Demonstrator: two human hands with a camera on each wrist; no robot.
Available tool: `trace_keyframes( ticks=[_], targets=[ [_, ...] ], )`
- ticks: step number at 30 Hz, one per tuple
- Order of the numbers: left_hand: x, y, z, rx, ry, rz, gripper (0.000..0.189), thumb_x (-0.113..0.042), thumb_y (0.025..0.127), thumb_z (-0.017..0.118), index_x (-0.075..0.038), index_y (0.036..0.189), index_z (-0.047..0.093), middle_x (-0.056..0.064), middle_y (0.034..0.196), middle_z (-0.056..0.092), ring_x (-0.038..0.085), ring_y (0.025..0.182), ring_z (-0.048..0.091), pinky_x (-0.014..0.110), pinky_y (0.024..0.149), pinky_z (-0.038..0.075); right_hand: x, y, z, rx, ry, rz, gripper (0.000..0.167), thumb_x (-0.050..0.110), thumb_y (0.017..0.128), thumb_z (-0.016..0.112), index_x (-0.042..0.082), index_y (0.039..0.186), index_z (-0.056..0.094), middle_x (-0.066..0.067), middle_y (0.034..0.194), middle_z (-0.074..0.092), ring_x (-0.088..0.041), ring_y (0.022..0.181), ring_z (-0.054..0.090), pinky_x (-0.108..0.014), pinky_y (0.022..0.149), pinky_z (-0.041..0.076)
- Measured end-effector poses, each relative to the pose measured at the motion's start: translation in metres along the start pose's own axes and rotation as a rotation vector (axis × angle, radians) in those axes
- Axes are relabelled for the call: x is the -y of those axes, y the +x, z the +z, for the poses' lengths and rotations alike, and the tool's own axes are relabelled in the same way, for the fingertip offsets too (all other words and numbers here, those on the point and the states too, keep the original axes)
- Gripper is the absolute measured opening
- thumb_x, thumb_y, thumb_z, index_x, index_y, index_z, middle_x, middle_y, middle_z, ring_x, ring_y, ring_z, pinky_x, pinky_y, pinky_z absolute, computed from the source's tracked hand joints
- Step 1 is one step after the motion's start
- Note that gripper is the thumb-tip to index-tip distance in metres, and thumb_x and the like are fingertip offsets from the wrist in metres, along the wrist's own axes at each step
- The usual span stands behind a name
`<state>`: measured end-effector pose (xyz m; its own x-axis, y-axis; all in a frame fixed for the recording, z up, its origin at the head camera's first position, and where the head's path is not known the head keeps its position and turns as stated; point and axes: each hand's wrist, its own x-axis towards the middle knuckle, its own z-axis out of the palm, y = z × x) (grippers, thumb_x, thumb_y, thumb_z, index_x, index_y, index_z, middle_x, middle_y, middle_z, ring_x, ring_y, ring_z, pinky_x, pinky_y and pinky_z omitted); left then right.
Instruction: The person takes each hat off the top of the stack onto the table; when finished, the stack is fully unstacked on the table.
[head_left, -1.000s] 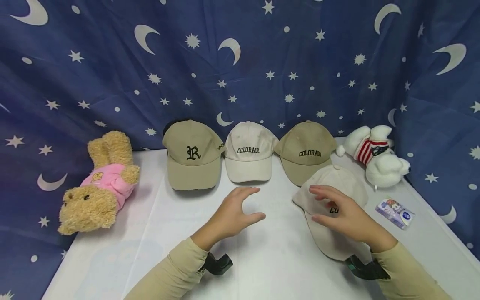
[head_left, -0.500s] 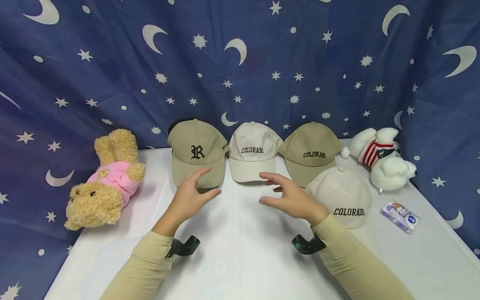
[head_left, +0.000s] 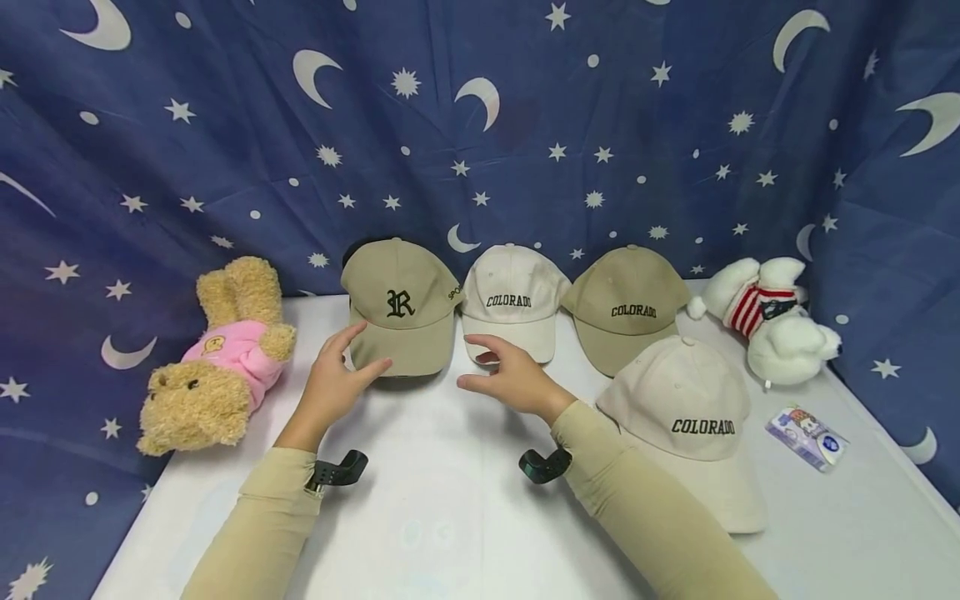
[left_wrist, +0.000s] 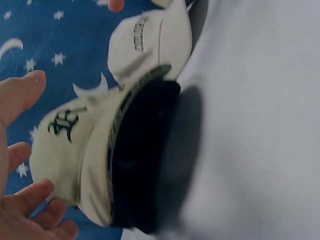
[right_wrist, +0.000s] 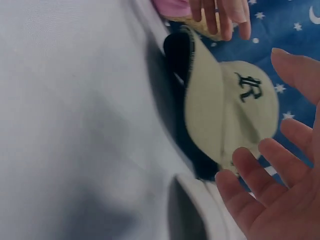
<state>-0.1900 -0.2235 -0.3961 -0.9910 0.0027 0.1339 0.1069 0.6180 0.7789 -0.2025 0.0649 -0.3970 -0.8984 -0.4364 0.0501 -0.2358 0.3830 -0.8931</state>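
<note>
A khaki cap with a black letter R stands at the left end of a row by the back curtain; something dark shows under its brim in the left wrist view. My left hand hovers at the left of its brim, thumb and fingers apart, holding nothing. To the right of that brim, my right hand is also spread, in front of the white COLORADO cap. The right wrist view shows its fingers loosely bent beside the khaki cap.
A khaki COLORADO cap ends the row on the right. Before it lies another off-white COLORADO cap, partly behind my right sleeve. A teddy bear in pink lies left; a white plush bear and a small purple packet lie right.
Both hands have moved left, the right one from over the front off-white cap to between the brims, the left one to the khaki R cap. The caps keep their places.
</note>
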Motion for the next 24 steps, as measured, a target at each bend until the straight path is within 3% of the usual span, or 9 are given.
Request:
trace_keyframes(
  ticks=[7,16,24],
  targets=[
    [0.015,0.010,-0.005,0.001,-0.037,-0.085,0.084,-0.035,0.091,0.075,-0.008,0.157,0.030,0.025,0.157,0.027,0.041,0.145,0.024,0.056,0.115,0.025,-0.003,0.019,0.023,0.017,-0.014,0.062,0.071,0.029,0.089,0.077,0.010,0.150,0.045,-0.004,0.153,0.044,-0.026,0.127,0.054,-0.039,0.098,0.049],
    [0.029,0.022,-0.003,0.025,-0.057,-0.111,0.090,-0.037,0.090,0.074,-0.008,0.159,0.025,0.022,0.160,0.024,0.041,0.146,0.022,0.054,0.118,0.021,-0.007,0.034,0.042,0.049,0.022,0.124,0.073,0.029,0.089,0.076,0.009,0.151,0.043,-0.012,0.152,0.044,-0.030,0.127,0.053,-0.040,0.099,0.049],
    [0.038,0.026,0.001,0.075,-0.072,-0.155,0.097,-0.045,0.089,0.074,-0.010,0.161,0.019,0.018,0.163,0.019,0.039,0.149,0.017,0.054,0.118,0.019,-0.008,0.042,0.053,0.040,-0.007,0.136,0.074,0.031,0.090,0.074,0.005,0.152,0.042,-0.013,0.143,0.052,-0.025,0.120,0.055,-0.037,0.100,0.046]
  ],
)
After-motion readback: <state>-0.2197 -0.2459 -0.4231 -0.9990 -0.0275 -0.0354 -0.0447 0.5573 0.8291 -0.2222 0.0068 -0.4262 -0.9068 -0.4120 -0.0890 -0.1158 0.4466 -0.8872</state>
